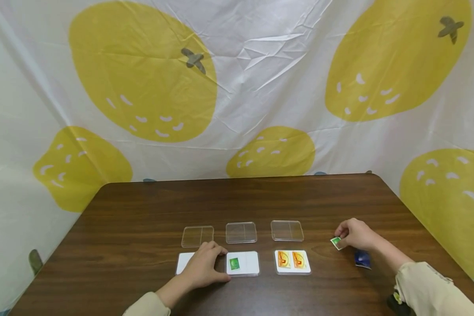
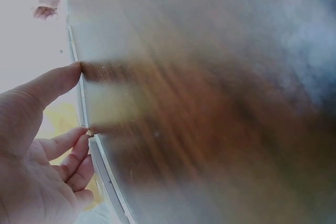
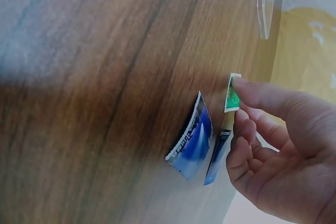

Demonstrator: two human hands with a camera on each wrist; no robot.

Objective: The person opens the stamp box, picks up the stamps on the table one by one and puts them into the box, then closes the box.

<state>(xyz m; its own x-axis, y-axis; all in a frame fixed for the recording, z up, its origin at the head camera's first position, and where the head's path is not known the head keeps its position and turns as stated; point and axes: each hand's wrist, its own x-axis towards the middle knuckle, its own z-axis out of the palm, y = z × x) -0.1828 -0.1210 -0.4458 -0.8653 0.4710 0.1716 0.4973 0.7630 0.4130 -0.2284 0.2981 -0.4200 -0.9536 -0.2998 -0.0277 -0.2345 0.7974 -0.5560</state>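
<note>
In the head view my right hand [image 1: 357, 235] pinches a small green stamp [image 1: 335, 242] with a white border between thumb and fingers, above the table. Below it lie blue stamps [image 3: 194, 140], two of which show in the right wrist view. My left hand [image 1: 206, 265] spans the left side of the middle flat plastic case [image 1: 248, 263], thumb at its near corner and index finger at its far corner. This white-backed case bears one green stamp [image 1: 234, 263] on its left half. Partly hidden behind the left hand is another white-backed case [image 1: 183, 261].
Right of the middle case sits a case [image 1: 291, 269] with two orange-and-yellow stamps [image 1: 283, 260]. Behind the cases lie three clear lids [image 1: 197, 237] in a row on the brown table [image 1: 150, 210]. A fruit-patterned curtain [image 1: 237, 87] hangs at the back.
</note>
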